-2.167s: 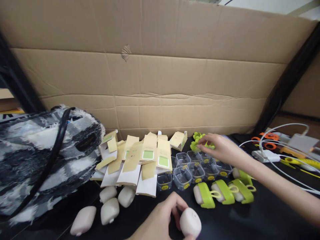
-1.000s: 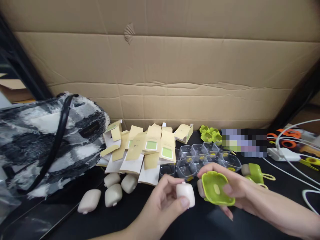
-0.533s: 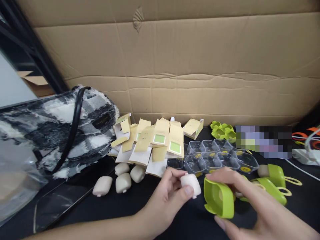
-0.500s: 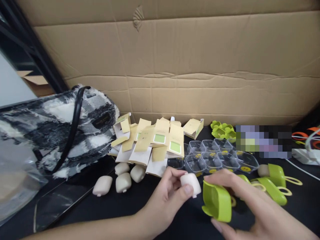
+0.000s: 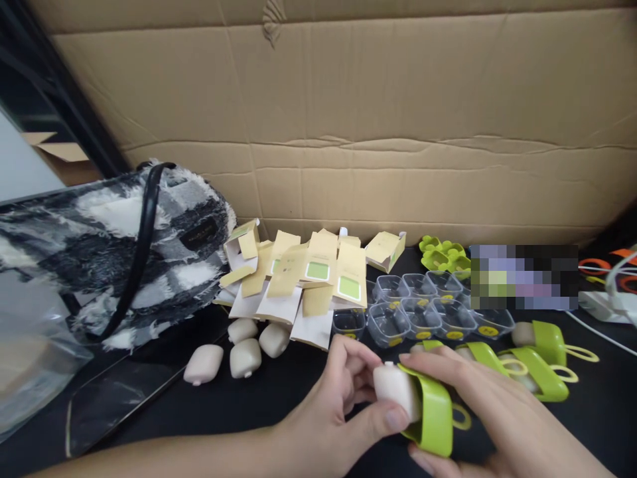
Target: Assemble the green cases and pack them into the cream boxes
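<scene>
My left hand point(image 5: 338, 411) grips a small cream rounded case point(image 5: 393, 395) between thumb and fingers. My right hand point(image 5: 492, 418) holds a lime green silicone cover point(image 5: 435, 415) with a yellow loop, and the cream case sits partly inside the cover's mouth. Both hands meet low in the middle, above the black tabletop point(image 5: 279, 398). Left of them lie several bare cream cases point(image 5: 243, 355). To the right lie finished green-covered cases point(image 5: 535, 372).
A tall cardboard sheet point(image 5: 348, 119) stands behind everything. Folded kraft paper boxes point(image 5: 303, 282) and clear plastic tubs point(image 5: 423, 312) sit mid-table, a heap of green covers point(image 5: 442, 255) behind them. A fuzzy black-and-white bag point(image 5: 114, 245) fills the left; white cables point(image 5: 607, 299) lie far right.
My right hand took a green cover from the back heap and brought it down. The cream case, held apart from the cover before, now sits pushed into it.
</scene>
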Demonstrator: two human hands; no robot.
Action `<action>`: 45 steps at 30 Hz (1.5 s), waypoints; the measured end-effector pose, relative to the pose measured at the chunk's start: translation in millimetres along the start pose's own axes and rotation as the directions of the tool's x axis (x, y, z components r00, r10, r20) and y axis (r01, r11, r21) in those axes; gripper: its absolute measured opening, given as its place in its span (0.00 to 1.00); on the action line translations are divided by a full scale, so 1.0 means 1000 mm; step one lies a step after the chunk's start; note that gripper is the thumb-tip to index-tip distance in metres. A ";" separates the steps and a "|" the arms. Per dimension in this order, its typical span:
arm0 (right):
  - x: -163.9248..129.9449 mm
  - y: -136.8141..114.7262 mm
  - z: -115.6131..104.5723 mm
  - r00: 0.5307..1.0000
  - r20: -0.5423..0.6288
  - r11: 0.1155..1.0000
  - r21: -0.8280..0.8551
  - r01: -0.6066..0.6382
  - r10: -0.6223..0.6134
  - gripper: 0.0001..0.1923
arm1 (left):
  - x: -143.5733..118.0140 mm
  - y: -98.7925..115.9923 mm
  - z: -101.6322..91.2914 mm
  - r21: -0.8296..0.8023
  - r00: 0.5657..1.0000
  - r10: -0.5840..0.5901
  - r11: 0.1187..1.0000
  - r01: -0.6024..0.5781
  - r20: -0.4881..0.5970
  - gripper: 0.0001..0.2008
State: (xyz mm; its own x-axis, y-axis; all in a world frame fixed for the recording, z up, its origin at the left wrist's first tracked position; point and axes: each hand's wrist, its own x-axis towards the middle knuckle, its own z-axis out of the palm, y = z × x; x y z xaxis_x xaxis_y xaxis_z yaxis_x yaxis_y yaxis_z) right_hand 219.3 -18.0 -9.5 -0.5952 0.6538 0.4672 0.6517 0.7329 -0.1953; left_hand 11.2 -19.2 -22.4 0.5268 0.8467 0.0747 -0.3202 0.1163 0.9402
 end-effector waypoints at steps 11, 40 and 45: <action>-0.003 0.005 0.000 0.993 0.010 0.989 -0.085 0.118 -0.117 0.45 | -0.001 0.001 0.001 -0.013 0.988 0.033 0.999 -0.032 0.148 0.21; 0.012 -0.012 0.005 0.999 -0.038 0.938 0.347 0.015 -0.002 0.16 | 0.006 -0.010 0.001 -0.067 0.951 -0.302 0.953 0.297 -0.074 0.32; 0.010 -0.012 0.011 0.994 -0.070 0.972 0.210 0.103 -0.090 0.09 | 0.002 -0.014 0.000 0.091 0.971 -0.240 0.967 0.238 0.003 0.31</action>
State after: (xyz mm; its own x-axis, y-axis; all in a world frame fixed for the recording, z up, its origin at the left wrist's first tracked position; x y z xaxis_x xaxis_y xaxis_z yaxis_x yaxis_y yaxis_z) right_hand 200.5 -18.3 -12.3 -0.6170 0.5705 0.5420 0.4736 0.8193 -0.3233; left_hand 16.4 -19.2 -35.7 0.5908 0.7924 -0.1516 -0.1124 0.2669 0.9572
